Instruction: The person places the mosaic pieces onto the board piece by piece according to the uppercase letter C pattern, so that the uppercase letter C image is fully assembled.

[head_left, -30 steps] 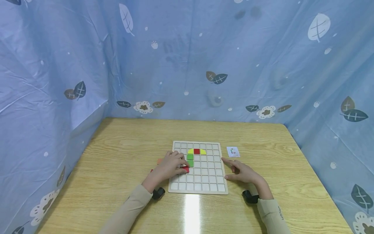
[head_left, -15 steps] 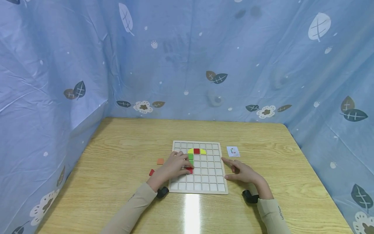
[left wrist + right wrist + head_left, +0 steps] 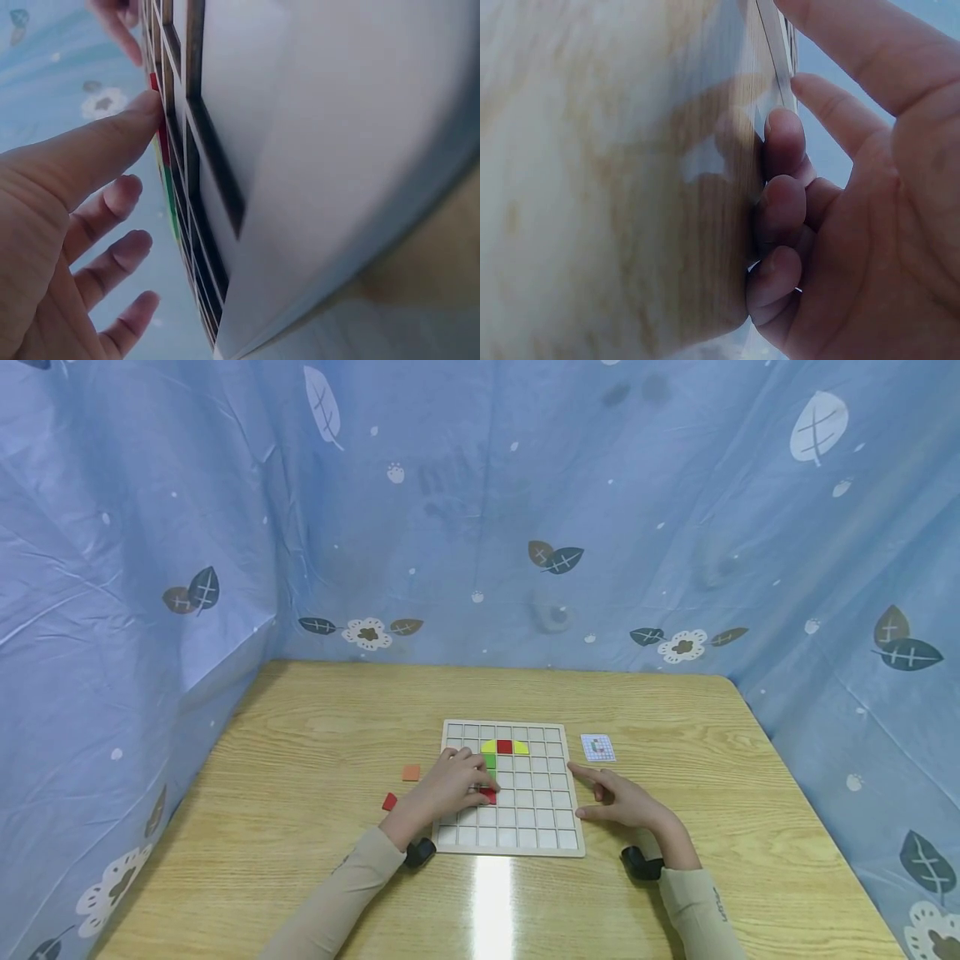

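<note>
My left hand (image 3: 448,785) is over the pale gridded board (image 3: 537,840), with thumb and index finger pinching a red square tile (image 3: 490,796) at one of its cells. In the left wrist view the thumb (image 3: 94,154) lies at the edge of this red tile (image 3: 163,139), with a green tile (image 3: 170,196) beyond it. Green tiles (image 3: 489,762) stand in the column above, partly hidden by the fingers. My right hand (image 3: 626,800) touches the board's right edge with extended index finger and thumb. Its other fingers (image 3: 784,210) are curled against the tabletop.
At the column's top, a red square (image 3: 505,747) sits between two yellow rounded pieces (image 3: 521,748). An orange square (image 3: 411,772) and a red piece (image 3: 390,802) lie on the wooden table (image 3: 315,752) left of the board. A small printed pattern card (image 3: 597,747) lies to its right.
My left hand has shifted slightly right with the red tile, which now sits below the green column. The loose orange and red pieces have come into fuller view. My right hand stays put.
</note>
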Demonstrator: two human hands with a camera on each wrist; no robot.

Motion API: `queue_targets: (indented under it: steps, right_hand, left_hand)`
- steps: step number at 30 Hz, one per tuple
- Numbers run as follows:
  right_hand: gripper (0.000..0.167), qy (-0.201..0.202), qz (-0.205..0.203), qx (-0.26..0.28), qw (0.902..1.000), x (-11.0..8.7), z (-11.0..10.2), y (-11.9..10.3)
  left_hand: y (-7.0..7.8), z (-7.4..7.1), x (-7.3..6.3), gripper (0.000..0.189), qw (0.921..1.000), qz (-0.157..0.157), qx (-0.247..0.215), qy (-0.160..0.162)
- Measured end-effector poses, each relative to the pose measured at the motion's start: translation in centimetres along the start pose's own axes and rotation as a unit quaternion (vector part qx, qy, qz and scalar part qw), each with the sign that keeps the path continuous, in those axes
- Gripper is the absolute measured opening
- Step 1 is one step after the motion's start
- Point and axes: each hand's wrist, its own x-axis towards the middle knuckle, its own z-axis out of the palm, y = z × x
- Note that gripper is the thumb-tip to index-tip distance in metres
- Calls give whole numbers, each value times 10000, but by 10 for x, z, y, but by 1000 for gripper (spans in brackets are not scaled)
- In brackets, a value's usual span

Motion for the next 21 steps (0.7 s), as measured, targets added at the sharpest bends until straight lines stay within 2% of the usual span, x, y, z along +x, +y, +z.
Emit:
queue_targets:
  steps: [3, 6, 11, 21]
  right_hand:
    - [71, -1, 1, -47, 10000, 0, 0, 4]
    - [72, 28, -46, -102, 9999, 2, 4, 19]
    - [73, 3, -164, -46, 9999, 2, 3, 21]
    - [73, -10, -96, -62, 9999, 2, 3, 20]
  left_hand:
    - [0, -1, 0, 21, 10000, -11, 25, -74]
    - [0, -1, -1, 23, 9999, -22, 20, -118]
    - [2, -5, -3, 28, 9997, -95, -155, -153]
    - [-6, -11, -12, 21, 9993, -157, -212, 274]
